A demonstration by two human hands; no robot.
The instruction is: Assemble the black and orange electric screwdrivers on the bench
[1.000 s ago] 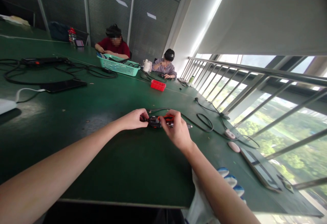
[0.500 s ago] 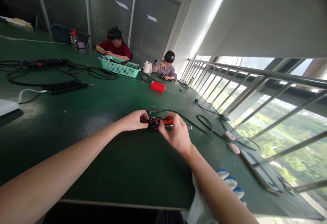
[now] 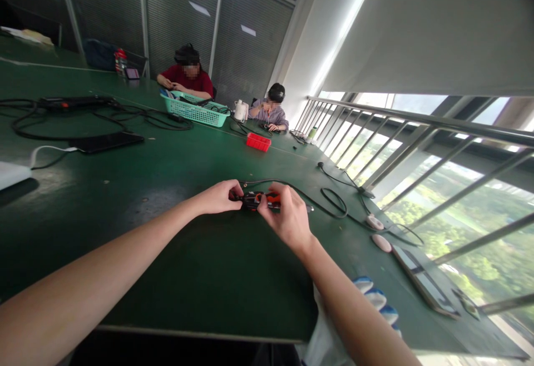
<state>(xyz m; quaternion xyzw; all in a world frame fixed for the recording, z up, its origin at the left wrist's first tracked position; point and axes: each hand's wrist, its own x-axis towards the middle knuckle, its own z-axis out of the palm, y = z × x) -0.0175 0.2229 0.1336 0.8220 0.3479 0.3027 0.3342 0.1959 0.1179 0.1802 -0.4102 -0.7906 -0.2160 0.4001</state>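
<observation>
A slim black-and-orange tool (image 3: 251,200) lies crosswise low over the green table, between my two hands. Its exact kind is too small to make out. My left hand (image 3: 221,196) pinches the dark left end with thumb and fingers. From the right, my right hand (image 3: 287,213) is closed around the orange part, thumb pressed against its near side. A pale metal-looking tip (image 3: 310,208) sticks out past the right fingers. Part of the tool is hidden behind both hands. Just beyond them runs a black cable (image 3: 334,213).
A red tray (image 3: 258,142) and a green basket (image 3: 202,114) stand farther off, near two seated people. At left lie a black phone (image 3: 106,142) and cables. To the right are blue-and-white gloves (image 3: 377,299), a tablet-like slab (image 3: 425,280) and a railing (image 3: 417,124).
My right fingers have shifted slightly on the orange part of the tool. My left hand stays where it was.
</observation>
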